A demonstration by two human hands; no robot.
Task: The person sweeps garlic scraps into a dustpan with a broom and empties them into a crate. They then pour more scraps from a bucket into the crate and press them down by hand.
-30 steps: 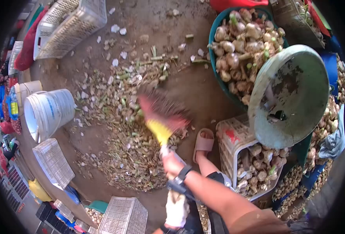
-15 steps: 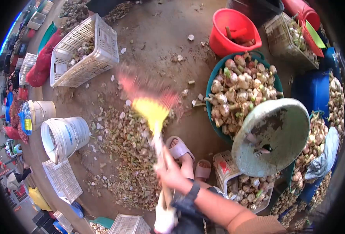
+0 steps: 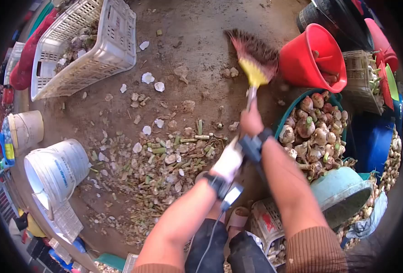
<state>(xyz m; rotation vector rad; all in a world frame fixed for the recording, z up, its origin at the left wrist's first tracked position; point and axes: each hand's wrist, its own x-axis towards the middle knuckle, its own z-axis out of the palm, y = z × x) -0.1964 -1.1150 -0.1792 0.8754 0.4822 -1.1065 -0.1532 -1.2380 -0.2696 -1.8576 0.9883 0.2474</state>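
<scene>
A broom (image 3: 252, 73) with a yellow head and dark reddish bristles reaches forward over the dirty floor. Its bristles lie just left of a red bucket (image 3: 304, 59). My bare right hand (image 3: 251, 122) is wrapped round the handle near the head. Lower on the handle, my left hand (image 3: 229, 160), in a white glove, is closed round it, slightly blurred. Below and left of both hands spreads a heap of garlic stalks and peelings (image 3: 165, 168). To the right of my right hand stands a green tub (image 3: 281, 125) full of garlic bulbs.
A white crate (image 3: 115, 45) stands at upper left, with a white bucket (image 3: 58, 166) below it. On the right, a pale green basin (image 3: 342, 186) leans beside the garlic. A blue barrel (image 3: 367, 141) and a second crate (image 3: 358, 77) stand farther right.
The broom has swung to the right, towards the red bucket, with both hands moving forward along with it. My view has shifted, and more of both arms shows.
</scene>
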